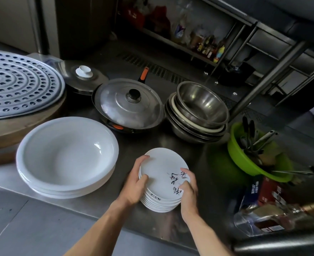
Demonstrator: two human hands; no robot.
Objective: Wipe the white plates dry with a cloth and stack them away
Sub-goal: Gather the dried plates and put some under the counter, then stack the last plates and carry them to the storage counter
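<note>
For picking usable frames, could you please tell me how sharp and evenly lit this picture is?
Head view, centre: the small plates, left hand and right hand are sharp; head view, lower right: the bottles are blurred; head view, back: the shelf is dim; a glint sits on the large plates.

The small plates (159,167) look like glossy white china, smooth, with black ink marks on top. The big white dishes (67,154) share that gloss. The counter (185,146) is dull brushed steel. The nested bowls (202,102) and pan lid (119,106) are shiny metal. The basin (242,158) is smooth green plastic, and the board (13,130) is bare wood.
</note>
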